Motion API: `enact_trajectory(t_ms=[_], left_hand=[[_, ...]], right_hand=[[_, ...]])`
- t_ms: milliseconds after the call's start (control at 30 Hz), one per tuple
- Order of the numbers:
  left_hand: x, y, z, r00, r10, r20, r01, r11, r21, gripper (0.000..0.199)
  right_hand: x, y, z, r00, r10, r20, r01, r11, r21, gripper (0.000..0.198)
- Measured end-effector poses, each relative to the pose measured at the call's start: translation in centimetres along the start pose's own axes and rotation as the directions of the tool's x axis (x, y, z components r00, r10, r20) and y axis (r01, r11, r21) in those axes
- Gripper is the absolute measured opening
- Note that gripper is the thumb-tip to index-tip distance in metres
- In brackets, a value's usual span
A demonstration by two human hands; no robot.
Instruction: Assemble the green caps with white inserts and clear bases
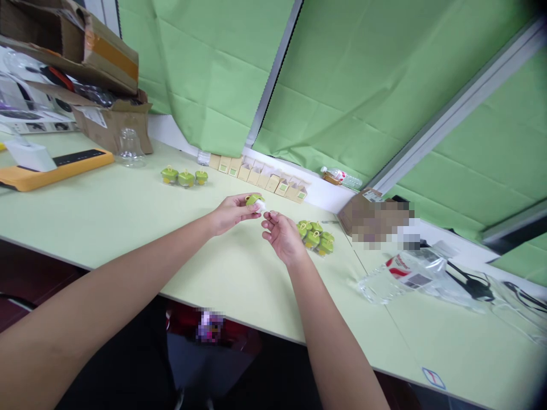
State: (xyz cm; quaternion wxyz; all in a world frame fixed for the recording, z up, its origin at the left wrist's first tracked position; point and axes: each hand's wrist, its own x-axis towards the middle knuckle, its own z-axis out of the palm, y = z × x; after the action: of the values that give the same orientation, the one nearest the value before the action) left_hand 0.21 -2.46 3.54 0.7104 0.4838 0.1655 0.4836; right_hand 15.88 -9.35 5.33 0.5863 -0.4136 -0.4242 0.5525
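In the left hand (231, 215), a small green-topped container (254, 200), held over the pale worktop (239, 285); just beside, the right hand (282, 234), fingers half-curled, grip impossible to tell. At left, three similar containers (186, 179); at right, a cluster (314, 239).

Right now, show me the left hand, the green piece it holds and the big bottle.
Left hand (233, 214): head view, middle of the hand.
Green piece (255, 199): head view, on its green part.
Big bottle (400, 273): head view, on its label.
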Motion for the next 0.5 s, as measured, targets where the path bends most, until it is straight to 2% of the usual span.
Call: enact_trajectory(t_ms=[267,367,500], left_hand=[[-0.06,0.29,0.01,0.999,0.008,-0.038,-0.008,1.000,0.000,0.038],[-0.13,0.35,0.12,1.000,0.007,-0.030,-0.007,1.000,-0.002,0.038],[-0.16,0.32,0.16,1.000,0.000,-0.023,0.000,1.000,0.002,0.037]], right_hand=[[0.07,-0.04,-0.47,1.000,-0.001,-0.007,0.001,0.999,0.045,0.021],[0.02,-0.03,-0.49,1.000,-0.011,-0.006,0.011,1.000,0.014,0.022],[-0.05,0.12,-0.27,0.995,-0.089,-0.035,0.085,0.993,-0.084,0.023]])
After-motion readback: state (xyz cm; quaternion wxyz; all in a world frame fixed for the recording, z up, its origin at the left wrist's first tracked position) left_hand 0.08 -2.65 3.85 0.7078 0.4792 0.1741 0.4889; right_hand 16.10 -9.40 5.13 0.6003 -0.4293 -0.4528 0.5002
